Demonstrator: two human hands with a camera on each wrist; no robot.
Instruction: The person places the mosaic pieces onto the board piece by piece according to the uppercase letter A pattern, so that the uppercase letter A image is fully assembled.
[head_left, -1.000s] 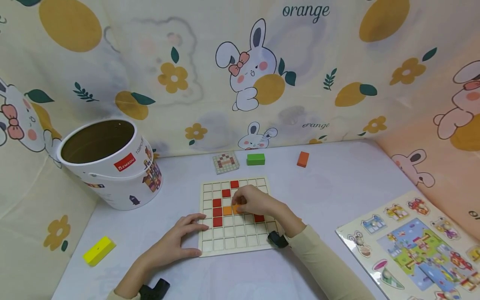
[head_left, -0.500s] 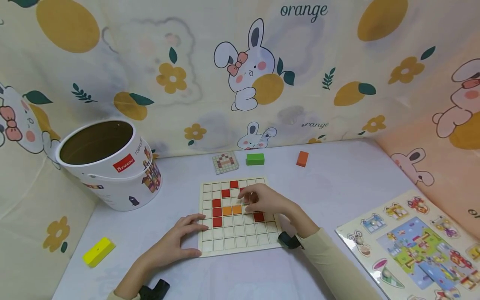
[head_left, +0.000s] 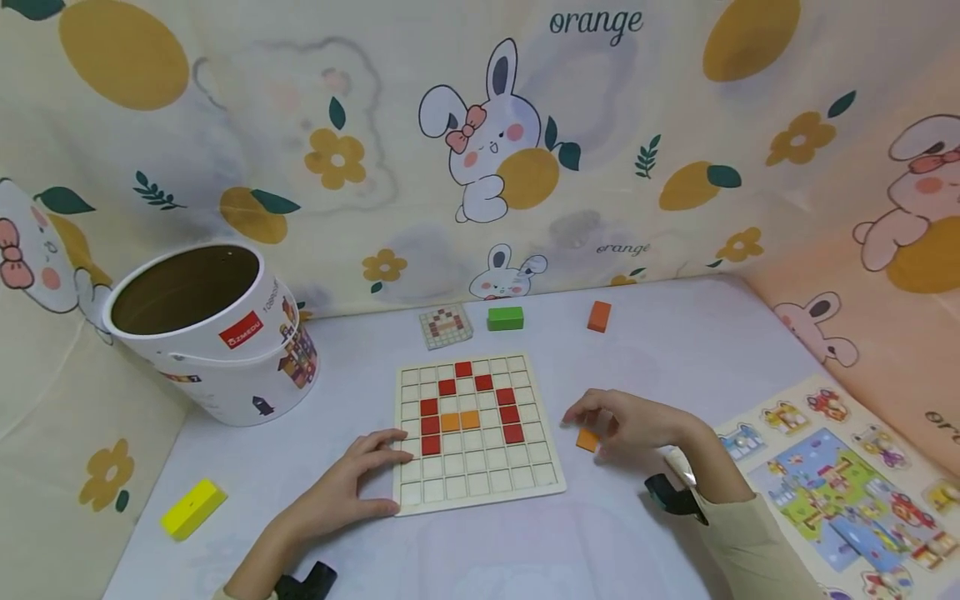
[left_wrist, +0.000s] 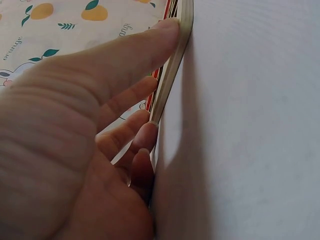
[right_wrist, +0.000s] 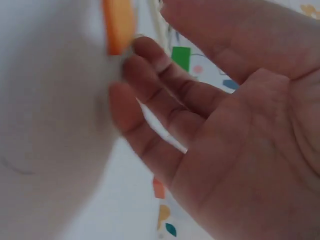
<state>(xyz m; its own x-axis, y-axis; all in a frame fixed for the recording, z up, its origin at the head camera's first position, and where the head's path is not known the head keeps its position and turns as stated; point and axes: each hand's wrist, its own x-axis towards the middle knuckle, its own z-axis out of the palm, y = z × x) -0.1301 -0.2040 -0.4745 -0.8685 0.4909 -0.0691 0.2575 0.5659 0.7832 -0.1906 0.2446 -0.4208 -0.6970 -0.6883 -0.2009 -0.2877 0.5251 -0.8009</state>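
A square cream grid board [head_left: 489,478] lies flat on the table, with an arch of red tiles [head_left: 509,414] and two orange tiles [head_left: 460,421] side by side inside the arch. My left hand [head_left: 341,483] touches the board's left edge with its fingertips and thumb, seen close up in the left wrist view. Right of the board, a loose orange tile [head_left: 587,439] lies on the table, also in the right wrist view as an orange piece [right_wrist: 120,27]. Above and around it hovers my right hand [head_left: 637,423], fingers loosely bent and holding nothing; contact with the tile cannot be made out.
Behind the board are a small pattern card [head_left: 446,326], a green block [head_left: 506,318] and an orange-red block [head_left: 599,317]. A white bucket [head_left: 247,375] stands back left, a yellow block [head_left: 192,509] front left. A picture puzzle [head_left: 810,396] lies at the right.
My right hand has left the board and moved right to the loose orange tile, uncovering the right side of the red arch. My left hand stays at the board's edge. The head view shifted slightly.
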